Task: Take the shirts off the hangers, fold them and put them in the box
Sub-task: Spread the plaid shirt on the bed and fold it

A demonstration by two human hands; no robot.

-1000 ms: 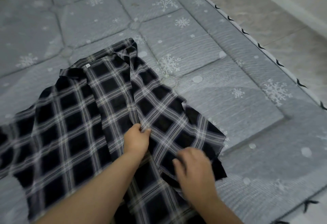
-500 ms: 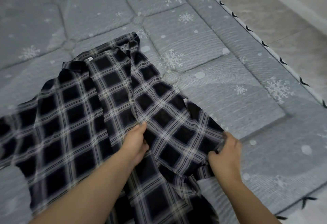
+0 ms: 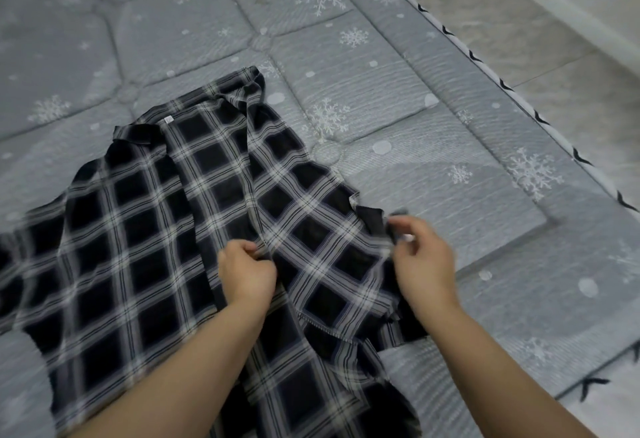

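The plaid shirt [image 3: 145, 236] lies spread on the mattress [image 3: 398, 98], collar at the far end and hem toward the person, so its long axis runs away from both hands and slightly leftward. The left hand [image 3: 247, 273] has its grip closed on the edge of the front panel, fingers curled round a pinch of cloth near the shirt's midline; most of the garment lies to the left of and beyond that grip. The right hand [image 3: 420, 254] holds the outer edge of the same panel, thumb and fingertips seemingly pinching a dark corner of fabric, though motion blur makes the exact hold uncertain. Between the two grips the panel is stretched fairly taut across the shirt's width. Both forearms reach forward from the near edge, wrists low over the cloth. The right hand is nearer the free side, so folding the panel inward likely falls to it. No box or hanger is in view.
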